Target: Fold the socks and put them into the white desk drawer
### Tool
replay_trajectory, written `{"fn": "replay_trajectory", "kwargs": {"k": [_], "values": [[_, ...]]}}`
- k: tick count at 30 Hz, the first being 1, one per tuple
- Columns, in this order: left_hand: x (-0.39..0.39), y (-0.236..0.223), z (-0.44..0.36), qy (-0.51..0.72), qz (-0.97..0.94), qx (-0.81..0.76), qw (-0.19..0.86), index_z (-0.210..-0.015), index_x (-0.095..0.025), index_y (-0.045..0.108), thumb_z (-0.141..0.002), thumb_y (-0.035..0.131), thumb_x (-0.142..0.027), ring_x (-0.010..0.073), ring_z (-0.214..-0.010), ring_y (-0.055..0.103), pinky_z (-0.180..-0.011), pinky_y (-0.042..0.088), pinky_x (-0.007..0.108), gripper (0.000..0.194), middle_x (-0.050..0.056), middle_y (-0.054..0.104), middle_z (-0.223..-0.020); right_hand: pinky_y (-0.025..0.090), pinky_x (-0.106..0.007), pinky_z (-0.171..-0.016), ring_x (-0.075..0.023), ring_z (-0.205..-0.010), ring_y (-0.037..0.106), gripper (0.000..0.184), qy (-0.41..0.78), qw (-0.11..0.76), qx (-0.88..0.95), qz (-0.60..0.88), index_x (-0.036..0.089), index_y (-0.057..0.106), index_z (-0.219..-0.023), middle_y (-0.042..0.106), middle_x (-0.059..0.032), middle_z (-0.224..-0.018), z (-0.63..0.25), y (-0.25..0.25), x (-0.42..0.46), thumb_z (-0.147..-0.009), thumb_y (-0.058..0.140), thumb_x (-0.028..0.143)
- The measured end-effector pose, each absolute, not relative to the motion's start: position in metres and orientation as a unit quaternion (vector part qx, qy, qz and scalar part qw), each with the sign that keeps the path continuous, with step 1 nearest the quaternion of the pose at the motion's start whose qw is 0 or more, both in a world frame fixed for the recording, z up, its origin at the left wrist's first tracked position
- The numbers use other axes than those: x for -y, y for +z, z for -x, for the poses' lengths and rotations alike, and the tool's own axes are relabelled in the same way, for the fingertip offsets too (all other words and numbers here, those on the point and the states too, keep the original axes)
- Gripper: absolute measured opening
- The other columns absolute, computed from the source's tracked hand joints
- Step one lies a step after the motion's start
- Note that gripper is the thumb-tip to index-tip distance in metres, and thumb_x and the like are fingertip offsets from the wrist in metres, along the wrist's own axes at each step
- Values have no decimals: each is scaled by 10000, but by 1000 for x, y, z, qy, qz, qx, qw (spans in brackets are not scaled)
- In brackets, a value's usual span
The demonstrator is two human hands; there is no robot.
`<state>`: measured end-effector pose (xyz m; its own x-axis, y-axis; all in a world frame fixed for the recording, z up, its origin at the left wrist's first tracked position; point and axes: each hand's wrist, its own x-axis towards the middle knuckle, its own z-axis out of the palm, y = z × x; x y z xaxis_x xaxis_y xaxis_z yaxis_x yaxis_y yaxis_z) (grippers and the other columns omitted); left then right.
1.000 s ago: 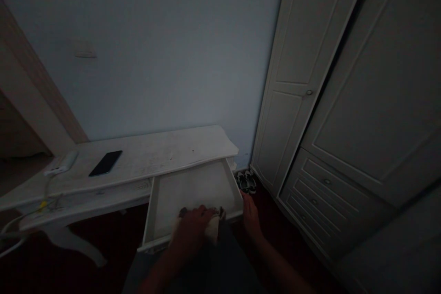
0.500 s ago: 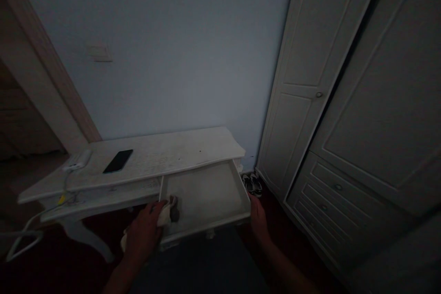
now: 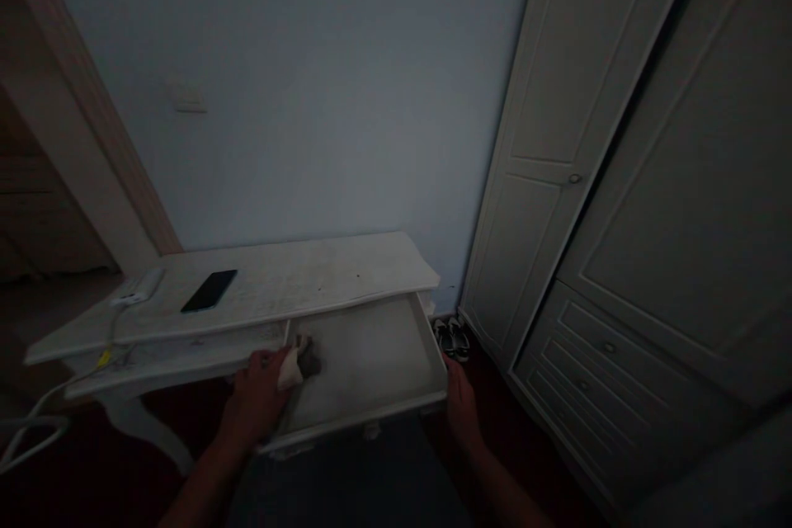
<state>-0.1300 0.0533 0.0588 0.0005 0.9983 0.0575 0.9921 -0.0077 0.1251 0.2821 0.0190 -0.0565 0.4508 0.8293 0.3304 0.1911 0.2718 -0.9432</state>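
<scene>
A white drawer (image 3: 377, 355) stands pulled out from the white table (image 3: 322, 264), its bare inside showing. My left hand (image 3: 256, 396) is closed on a cloth (image 3: 290, 371), pale with a dark grey patch, at the drawer's left side wall. Part of the cloth hangs over into the drawer. On the opposite side, my right hand (image 3: 459, 396) grips the outside of the drawer's right wall near the front corner; its fingertips are partly hidden behind the wall.
A dark phone (image 3: 210, 290) and a white power strip (image 3: 139, 287) with a cable lie on the tabletop's left. Black-and-white shoes (image 3: 451, 337) sit on the dark red floor beside a white wardrobe (image 3: 538, 223). A light switch (image 3: 187, 97) is on the wall.
My left hand has moved slightly up and back along the drawer's left wall with the cloth. My right hand stays at the right wall. The view has shifted slightly.
</scene>
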Motion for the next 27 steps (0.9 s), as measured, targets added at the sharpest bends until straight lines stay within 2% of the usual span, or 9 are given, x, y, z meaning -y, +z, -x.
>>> {"fn": "replay_trajectory", "kwargs": {"k": [3,5,9,13,18,23,27], "values": [[-21,53,135,14,-681,-726,92,-1706,-392,266,-1025,410,-278,365,-1044,752,-885,572,511,706,192,518,-1451,592,-436,-993,-302,-1116,739,676,233,644,467,559,211,786,-1220,793,-156,-1211,-282,-57,-20,-1008,463,766],[-10,55,131,-4,-666,-740,94,-1714,-445,192,-1019,369,-238,348,-962,774,-843,581,515,747,178,534,-1399,592,-426,-989,-295,-1116,737,677,227,647,465,560,218,791,-1209,795,-149,-1208,-282,-56,-20,-1010,454,770],[-23,67,113,9,-679,-733,52,-1684,-418,309,-997,354,-151,347,-1096,745,-864,584,462,738,173,495,-1418,586,-432,-1012,-288,-1113,736,676,226,647,463,562,212,785,-1216,799,-145,-1201,-280,-55,-21,-1021,439,760],[-63,84,102,52,-672,-739,21,-1642,-348,404,-1017,363,-163,328,-1101,735,-882,581,437,653,179,445,-1436,589,-435,-1013,-296,-1131,734,676,231,646,460,563,210,782,-1214,796,-154,-1208,-281,-55,-20,-1018,445,763],[-100,98,103,98,-676,-730,22,-1615,-320,438,-1033,401,-205,338,-1179,700,-921,575,431,594,181,419,-1453,583,-442,-1023,-297,-1122,739,690,263,637,463,558,205,775,-1237,792,-160,-1222,-283,-56,-19,-1012,453,773],[-99,95,113,85,-712,-696,38,-1579,-325,484,-1000,444,-176,276,-1104,714,-962,560,413,599,155,467,-1433,564,-441,-1053,-300,-1186,722,699,251,634,458,570,208,768,-1248,778,-164,-1267,-284,-59,-21,-1016,434,776],[-79,80,137,75,-755,-643,105,-1524,-296,531,-958,505,-189,240,-1040,726,-993,551,393,577,126,536,-1412,564,-423,-1050,-291,-1170,723,722,238,628,472,571,211,768,-1251,782,-159,-1256,-284,-59,-21,-1007,418,793]]}}
